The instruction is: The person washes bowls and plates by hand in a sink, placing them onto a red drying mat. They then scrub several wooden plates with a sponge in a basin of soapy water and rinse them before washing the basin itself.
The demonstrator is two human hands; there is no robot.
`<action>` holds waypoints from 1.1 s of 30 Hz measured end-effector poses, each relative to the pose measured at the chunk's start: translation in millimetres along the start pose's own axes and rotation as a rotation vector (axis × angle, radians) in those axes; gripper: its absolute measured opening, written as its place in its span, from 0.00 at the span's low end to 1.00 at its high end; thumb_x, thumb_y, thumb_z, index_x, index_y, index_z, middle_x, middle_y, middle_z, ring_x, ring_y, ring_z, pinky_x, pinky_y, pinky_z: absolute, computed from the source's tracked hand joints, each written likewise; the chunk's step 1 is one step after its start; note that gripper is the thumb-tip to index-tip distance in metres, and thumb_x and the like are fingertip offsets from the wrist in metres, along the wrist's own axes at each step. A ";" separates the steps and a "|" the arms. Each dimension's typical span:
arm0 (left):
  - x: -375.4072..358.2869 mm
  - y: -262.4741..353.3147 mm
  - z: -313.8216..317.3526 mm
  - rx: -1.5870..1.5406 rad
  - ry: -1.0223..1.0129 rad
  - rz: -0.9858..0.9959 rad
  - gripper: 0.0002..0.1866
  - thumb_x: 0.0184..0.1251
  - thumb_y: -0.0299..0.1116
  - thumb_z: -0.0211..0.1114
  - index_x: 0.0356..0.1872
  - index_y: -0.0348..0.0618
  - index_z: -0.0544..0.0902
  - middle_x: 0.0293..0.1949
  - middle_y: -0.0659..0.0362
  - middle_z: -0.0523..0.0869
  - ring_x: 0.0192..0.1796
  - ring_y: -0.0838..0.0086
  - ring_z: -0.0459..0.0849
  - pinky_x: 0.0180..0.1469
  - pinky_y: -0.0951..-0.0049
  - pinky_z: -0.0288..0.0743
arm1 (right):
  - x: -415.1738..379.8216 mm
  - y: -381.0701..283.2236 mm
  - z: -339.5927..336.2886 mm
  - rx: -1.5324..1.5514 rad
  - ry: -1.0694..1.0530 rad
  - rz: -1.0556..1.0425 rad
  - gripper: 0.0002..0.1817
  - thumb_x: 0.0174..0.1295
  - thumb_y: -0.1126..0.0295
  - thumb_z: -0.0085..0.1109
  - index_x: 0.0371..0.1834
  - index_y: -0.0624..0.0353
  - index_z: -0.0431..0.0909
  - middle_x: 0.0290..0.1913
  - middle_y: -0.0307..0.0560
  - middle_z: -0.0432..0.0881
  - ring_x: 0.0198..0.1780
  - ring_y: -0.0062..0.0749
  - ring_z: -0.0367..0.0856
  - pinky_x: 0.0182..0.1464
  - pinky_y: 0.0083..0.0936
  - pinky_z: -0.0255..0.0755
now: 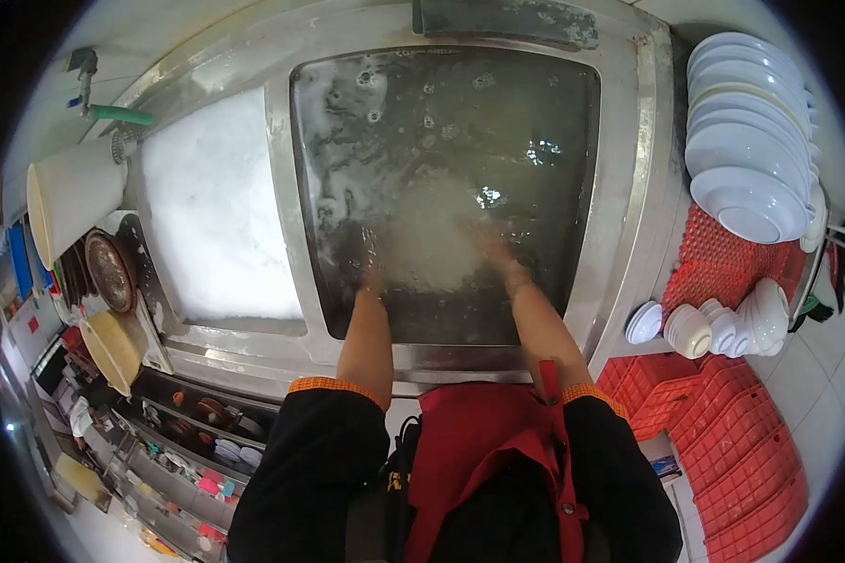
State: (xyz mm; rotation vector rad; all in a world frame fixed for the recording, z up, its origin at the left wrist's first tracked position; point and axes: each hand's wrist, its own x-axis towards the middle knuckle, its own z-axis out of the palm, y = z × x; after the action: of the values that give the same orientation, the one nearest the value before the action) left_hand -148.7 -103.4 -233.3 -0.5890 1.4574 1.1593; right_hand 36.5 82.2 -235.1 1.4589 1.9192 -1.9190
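Observation:
Both of my hands are under the cloudy water of the right sink basin [535, 103]. My left hand [374, 253] is at the left of a pale, blurred round shape [432, 235] under the water, and its fingers are hard to make out. On the other side of that shape, my right hand [490, 246] shows faintly, its fingers blurred by the water. The pale shape lies between the two hands; whether it is a dish or cloudy water I cannot tell. Foam drifts at the basin's left side.
White foam [218, 206] fills the left basin. Stacked white plates [746, 141] and several bowls [690, 330] stand at the right on a red mat [709, 258]. Red crates [732, 441] are below them. A green hose [122, 114] hangs at the upper left.

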 end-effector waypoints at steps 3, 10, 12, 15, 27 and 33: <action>4.9 5.6 10.2 -0.003 -0.041 -0.007 0.33 0.71 0.50 0.52 0.69 0.39 0.62 0.65 0.53 0.69 0.66 0.64 0.68 0.63 0.60 0.67 | -8.9 15.1 -7.0 0.199 0.072 -0.013 0.38 0.58 0.55 0.62 0.70 0.57 0.60 0.59 0.55 0.74 0.62 0.43 0.70 0.65 0.38 0.64; -7.2 11.1 56.8 -0.019 -0.051 0.060 0.33 0.71 0.49 0.53 0.70 0.39 0.61 0.65 0.53 0.69 0.66 0.64 0.68 0.63 0.61 0.68 | -11.7 23.4 -25.9 0.490 0.242 -0.050 0.39 0.59 0.51 0.60 0.70 0.57 0.61 0.58 0.56 0.75 0.63 0.45 0.71 0.66 0.37 0.62; -19.1 24.8 68.2 -0.014 -0.048 0.131 0.33 0.71 0.49 0.53 0.70 0.39 0.61 0.65 0.54 0.69 0.66 0.65 0.68 0.63 0.61 0.68 | -18.7 7.5 -29.0 0.296 0.357 0.010 0.39 0.59 0.47 0.58 0.69 0.59 0.62 0.59 0.57 0.75 0.63 0.47 0.71 0.66 0.38 0.62; -63.2 55.7 91.1 -0.004 -0.020 0.291 0.33 0.71 0.49 0.54 0.71 0.43 0.60 0.67 0.54 0.66 0.66 0.63 0.67 0.64 0.60 0.66 | -34.1 -37.4 -32.1 -0.123 0.550 0.155 0.41 0.61 0.39 0.52 0.67 0.63 0.65 0.59 0.60 0.75 0.63 0.51 0.70 0.66 0.40 0.61; -261.4 159.1 112.2 0.692 -0.348 1.222 0.30 0.63 0.40 0.63 0.68 0.57 0.69 0.77 0.52 0.43 0.78 0.56 0.44 0.74 0.54 0.45 | -54.4 -177.3 -17.3 0.671 -0.044 0.079 0.44 0.65 0.33 0.37 0.69 0.62 0.63 0.64 0.56 0.71 0.64 0.42 0.71 0.64 0.33 0.66; -337.2 181.2 146.4 1.063 -0.271 1.589 0.31 0.55 0.39 0.69 0.62 0.51 0.73 0.71 0.58 0.65 0.75 0.52 0.53 0.73 0.51 0.50 | -56.5 -200.6 -14.1 0.893 -0.257 -0.118 0.46 0.64 0.30 0.34 0.69 0.60 0.62 0.62 0.53 0.73 0.58 0.39 0.78 0.58 0.33 0.74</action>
State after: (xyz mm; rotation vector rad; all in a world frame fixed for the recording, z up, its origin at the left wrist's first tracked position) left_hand -155.4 16.1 158.7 1.6663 1.9290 1.1582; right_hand -50.4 107.2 -46.8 1.1126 1.0703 -3.0434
